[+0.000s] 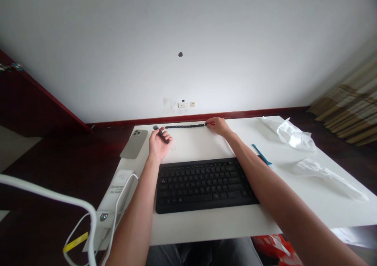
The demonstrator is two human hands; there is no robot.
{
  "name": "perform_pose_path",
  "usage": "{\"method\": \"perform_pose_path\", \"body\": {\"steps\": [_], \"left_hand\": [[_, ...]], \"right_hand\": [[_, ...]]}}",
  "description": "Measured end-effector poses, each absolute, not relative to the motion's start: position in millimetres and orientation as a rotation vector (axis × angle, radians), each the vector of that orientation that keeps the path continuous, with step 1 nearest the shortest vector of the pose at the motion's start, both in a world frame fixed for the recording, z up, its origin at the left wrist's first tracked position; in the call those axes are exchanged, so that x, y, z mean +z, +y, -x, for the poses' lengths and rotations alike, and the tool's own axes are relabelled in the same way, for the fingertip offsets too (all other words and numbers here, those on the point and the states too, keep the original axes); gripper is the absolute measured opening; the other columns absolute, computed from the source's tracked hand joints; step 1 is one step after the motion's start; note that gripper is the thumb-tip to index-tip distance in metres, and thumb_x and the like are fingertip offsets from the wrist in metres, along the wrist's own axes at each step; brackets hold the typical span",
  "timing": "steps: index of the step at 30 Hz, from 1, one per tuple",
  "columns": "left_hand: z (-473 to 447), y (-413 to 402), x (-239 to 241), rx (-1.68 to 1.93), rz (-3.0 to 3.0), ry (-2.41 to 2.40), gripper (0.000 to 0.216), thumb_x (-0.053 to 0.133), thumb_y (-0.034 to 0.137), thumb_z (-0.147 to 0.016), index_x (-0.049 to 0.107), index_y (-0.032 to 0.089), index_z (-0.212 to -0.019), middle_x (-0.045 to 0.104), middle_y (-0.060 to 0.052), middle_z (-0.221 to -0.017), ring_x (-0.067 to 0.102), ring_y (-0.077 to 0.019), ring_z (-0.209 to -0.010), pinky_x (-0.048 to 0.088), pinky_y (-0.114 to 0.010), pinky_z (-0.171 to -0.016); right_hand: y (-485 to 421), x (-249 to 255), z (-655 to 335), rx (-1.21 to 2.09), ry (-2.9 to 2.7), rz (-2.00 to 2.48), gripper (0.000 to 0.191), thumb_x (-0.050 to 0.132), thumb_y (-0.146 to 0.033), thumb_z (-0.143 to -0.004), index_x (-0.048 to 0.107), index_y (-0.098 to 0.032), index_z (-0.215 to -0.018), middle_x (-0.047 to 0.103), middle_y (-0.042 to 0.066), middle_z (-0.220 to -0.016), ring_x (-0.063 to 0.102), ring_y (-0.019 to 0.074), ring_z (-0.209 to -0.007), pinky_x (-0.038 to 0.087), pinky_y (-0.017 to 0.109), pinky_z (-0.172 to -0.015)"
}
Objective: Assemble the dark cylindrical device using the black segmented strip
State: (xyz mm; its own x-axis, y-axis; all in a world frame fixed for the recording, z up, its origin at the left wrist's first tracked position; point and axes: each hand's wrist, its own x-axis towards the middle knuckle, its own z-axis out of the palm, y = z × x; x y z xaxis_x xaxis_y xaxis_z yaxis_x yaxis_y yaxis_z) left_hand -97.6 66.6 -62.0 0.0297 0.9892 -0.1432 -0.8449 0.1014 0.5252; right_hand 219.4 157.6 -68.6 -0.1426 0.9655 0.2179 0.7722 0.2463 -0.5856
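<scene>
My left hand [159,143] is closed around a small black brush [161,134] with dark bristles at its upper end. A thin wire loop [173,146] shows below that hand. Along the table's far edge runs a line of small black keycaps [185,126]. At the right end of this line, my right hand [217,125] pinches a small black keycap [206,124] close to the tabletop. The black keyboard [203,183] lies flat between my forearms, its right side partly hidden by the right one.
A phone [134,144] lies at the table's left edge, near a white power strip [118,187] with cables. To the right are a blue pry tool [262,154] and two crumpled white plastic wrappers [291,134]. A red bag [275,248] sits below the front edge.
</scene>
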Motion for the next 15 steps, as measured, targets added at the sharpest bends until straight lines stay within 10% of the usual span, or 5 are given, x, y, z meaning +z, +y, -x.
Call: {"method": "perform_pose_path", "body": {"steps": [15], "left_hand": [[97.2,66.0,-61.1,1.450,-0.342,0.552,0.015,0.063,0.029,-0.085,0.061,0.017,-0.094,0.046,0.003,-0.069,0.046,-0.0091,-0.056,0.044,-0.025,-0.059]], "right_hand": [[157.2,-67.8,-217.0,0.420,-1.987,1.597,0.030,0.068,-0.016,-0.081,0.084,-0.020,-0.105,0.081,0.005,-0.095,0.075,0.0212,-0.086,0.058,0.027,-0.084]]}}
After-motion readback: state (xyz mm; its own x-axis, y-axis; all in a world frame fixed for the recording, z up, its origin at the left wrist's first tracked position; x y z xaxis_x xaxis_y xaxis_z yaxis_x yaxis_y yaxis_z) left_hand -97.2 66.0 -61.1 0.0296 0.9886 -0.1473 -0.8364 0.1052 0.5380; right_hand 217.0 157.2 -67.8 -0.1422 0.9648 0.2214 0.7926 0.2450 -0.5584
